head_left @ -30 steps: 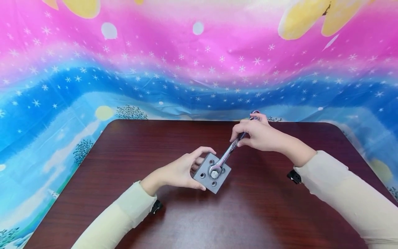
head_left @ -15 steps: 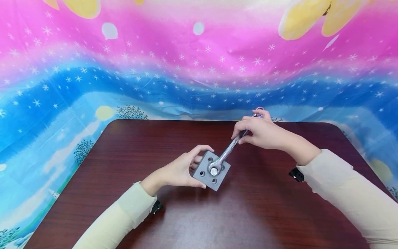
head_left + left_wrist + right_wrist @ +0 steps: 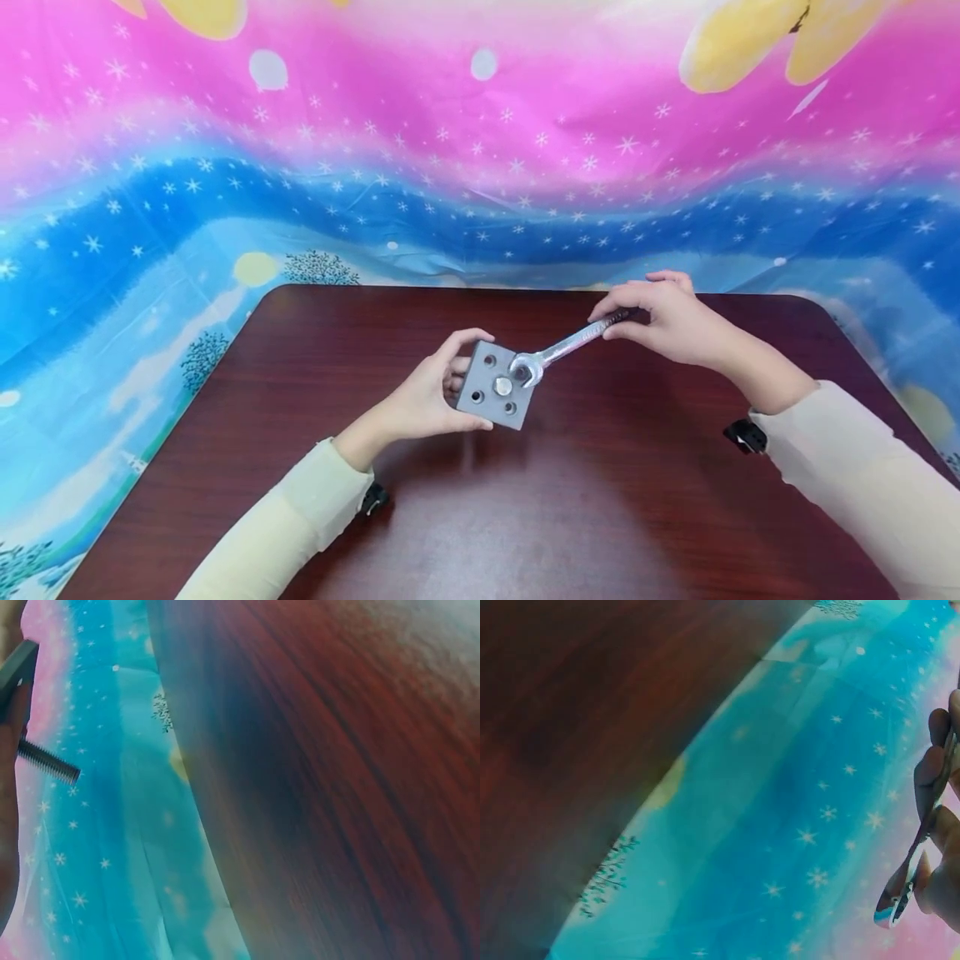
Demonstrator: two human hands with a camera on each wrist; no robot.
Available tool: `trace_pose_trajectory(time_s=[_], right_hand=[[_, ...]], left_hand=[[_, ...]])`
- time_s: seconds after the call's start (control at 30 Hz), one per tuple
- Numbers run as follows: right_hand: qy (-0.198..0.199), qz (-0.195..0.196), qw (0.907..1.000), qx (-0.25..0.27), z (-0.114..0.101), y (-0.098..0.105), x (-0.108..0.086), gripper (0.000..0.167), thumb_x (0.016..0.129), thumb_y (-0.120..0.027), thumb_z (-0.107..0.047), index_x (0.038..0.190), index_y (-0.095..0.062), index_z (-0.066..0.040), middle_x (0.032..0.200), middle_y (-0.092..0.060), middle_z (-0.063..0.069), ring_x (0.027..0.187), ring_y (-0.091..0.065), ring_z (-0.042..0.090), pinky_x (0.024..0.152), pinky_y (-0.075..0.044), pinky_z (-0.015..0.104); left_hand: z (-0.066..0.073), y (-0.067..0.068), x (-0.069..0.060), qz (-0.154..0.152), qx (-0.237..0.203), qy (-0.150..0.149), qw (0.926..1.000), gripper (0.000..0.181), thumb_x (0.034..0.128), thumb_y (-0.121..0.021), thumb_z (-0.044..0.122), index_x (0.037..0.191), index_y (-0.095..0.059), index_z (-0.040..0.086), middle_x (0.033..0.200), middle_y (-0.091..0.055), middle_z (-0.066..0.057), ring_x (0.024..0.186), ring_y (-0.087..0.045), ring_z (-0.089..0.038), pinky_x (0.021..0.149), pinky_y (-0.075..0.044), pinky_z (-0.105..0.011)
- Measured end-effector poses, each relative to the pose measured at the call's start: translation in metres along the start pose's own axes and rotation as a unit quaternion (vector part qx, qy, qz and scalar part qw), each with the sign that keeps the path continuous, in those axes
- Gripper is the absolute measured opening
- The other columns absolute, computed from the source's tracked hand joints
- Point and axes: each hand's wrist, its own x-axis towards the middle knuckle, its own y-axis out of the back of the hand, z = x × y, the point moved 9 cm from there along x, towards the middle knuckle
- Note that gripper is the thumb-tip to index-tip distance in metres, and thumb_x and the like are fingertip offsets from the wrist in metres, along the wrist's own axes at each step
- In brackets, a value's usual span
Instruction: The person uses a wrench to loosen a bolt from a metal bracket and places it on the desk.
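Observation:
My left hand (image 3: pixel 420 402) holds a square grey metal block (image 3: pixel 492 403) by its edges, thumb below and fingers above. Several holes pierce its face, and a bolt (image 3: pixel 503 386) sits in the middle, its hex head showing. In the left wrist view the bolt's threaded shank (image 3: pixel 49 761) sticks out from the block's back. My right hand (image 3: pixel 675 323) pinches a silver combination wrench (image 3: pixel 573 342) along its shaft. The wrench's open end lies over the block's upper right corner, beside the bolt head and off it. Its ring end (image 3: pixel 895 900) shows past my fingers in the right wrist view.
Below both hands spreads a dark reddish-brown wooden table (image 3: pixel 480 517) with rounded far corners. A pink and blue patterned cloth (image 3: pixel 420 167) hangs behind and around it. Black straps or devices (image 3: pixel 746 436) sit under both wrists.
The wrench's open end has come off the bolt head, and the wrench has swung clockwise, with my right hand moving right. The block has shifted slightly up and left and turned a little.

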Motion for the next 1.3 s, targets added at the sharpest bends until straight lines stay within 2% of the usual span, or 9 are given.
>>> trace_pose_trajectory(time_s=[0.1,0.17,0.23,0.3,0.47,0.57,0.83,1.07,1.3], right_hand=[[0.019,0.028,0.9993,0.018,0.003,-0.003,-0.009,0.029,0.078,-0.082,-0.006,0.101,-0.075,-0.022,0.090,-0.072,-0.010,0.072,-0.051,0.006,0.084,-0.037,0.030],[0.012,0.039,0.9987,0.031,0.006,-0.008,-0.015,0.028,0.079,-0.081,-0.005,0.101,-0.075,-0.021,0.088,-0.071,-0.011,0.070,-0.047,0.003,0.068,-0.039,0.022],[-0.014,0.041,0.9980,0.047,0.010,-0.014,-0.020,0.026,0.081,-0.079,-0.004,0.102,-0.074,-0.018,0.089,-0.072,-0.009,0.071,-0.050,0.002,0.061,-0.043,0.021],[-0.037,0.049,0.9962,0.062,0.012,-0.020,-0.025,0.025,0.083,-0.078,-0.004,0.103,-0.074,-0.016,0.088,-0.071,-0.008,0.073,-0.052,0.002,0.062,-0.044,0.021],[-0.057,0.089,0.9892,0.101,0.006,-0.031,-0.033,0.026,0.083,-0.077,0.000,0.105,-0.072,-0.013,0.078,-0.066,-0.007,0.064,-0.049,0.005,0.056,-0.041,0.020],[-0.066,0.113,0.9842,0.119,0.000,-0.036,-0.037,0.027,0.082,-0.077,0.000,0.105,-0.072,-0.013,0.075,-0.065,-0.006,0.061,-0.046,0.006,0.052,-0.038,0.021],[-0.057,0.150,0.9758,0.148,-0.018,-0.046,-0.041,0.029,0.081,-0.077,0.003,0.105,-0.072,-0.012,0.078,-0.069,-0.003,0.060,-0.046,0.004,0.051,-0.037,0.021],[-0.059,0.144,0.9723,0.174,-0.024,-0.053,-0.041,0.025,0.082,-0.077,0.000,0.104,-0.073,-0.011,0.077,-0.069,-0.002,0.057,-0.043,0.004,0.047,-0.036,0.021],[-0.074,0.136,0.9683,0.196,-0.023,-0.059,-0.040,0.023,0.083,-0.077,-0.002,0.104,-0.073,-0.011,0.079,-0.071,0.002,0.058,-0.048,0.004,0.047,-0.038,0.021]], left_hand=[[0.001,0.009,0.001,0.049,-0.004,-0.004,0.9988,0.095,0.0715,-0.085,-0.003,0.145,-0.031,0.023,0.113,-0.071,-0.016,0.078,-0.069,-0.021,0.069,-0.060,-0.035],[0.002,0.015,0.001,0.082,-0.008,-0.009,0.9965,0.096,0.0708,-0.086,-0.004,0.145,-0.031,0.023,0.112,-0.071,-0.018,0.080,-0.071,-0.021,0.070,-0.061,-0.036],[0.003,0.019,0.001,0.111,-0.013,-0.017,0.9936,0.096,0.0703,-0.085,-0.005,0.145,-0.031,0.022,0.113,-0.071,-0.019,0.083,-0.073,-0.022,0.071,-0.062,-0.036],[0.006,0.023,0.001,0.140,-0.013,-0.027,0.9897,0.097,0.0693,-0.086,-0.006,0.145,-0.030,0.020,0.113,-0.071,-0.020,0.084,-0.073,-0.023,0.072,-0.062,-0.035],[0.010,0.032,-0.001,0.199,-0.007,-0.045,0.9789,0.099,0.0685,-0.086,-0.005,0.145,-0.029,0.020,0.113,-0.071,-0.018,0.083,-0.072,-0.022,0.072,-0.060,-0.032],[0.011,0.034,-0.001,0.223,-0.014,-0.053,0.9734,0.099,0.0687,-0.086,-0.006,0.145,-0.029,0.021,0.112,-0.071,-0.017,0.083,-0.072,-0.020,0.071,-0.060,-0.031],[0.015,0.035,-0.004,0.257,-0.032,-0.078,0.9627,0.098,0.0685,-0.084,-0.009,0.145,-0.029,0.015,0.114,-0.070,-0.019,0.085,-0.072,-0.013,0.066,-0.058,-0.026],[0.019,0.035,-0.004,0.278,-0.022,-0.094,0.9559,0.097,0.0695,-0.084,-0.009,0.145,-0.027,0.010,0.115,-0.070,-0.019,0.086,-0.072,-0.010,0.065,-0.058,-0.025],[0.020,0.032,-0.007,0.279,-0.033,-0.092,0.9554,0.097,0.0692,-0.084,-0.010,0.146,-0.028,0.012,0.117,-0.069,-0.019,0.087,-0.072,-0.008,0.065,-0.059,-0.025]])
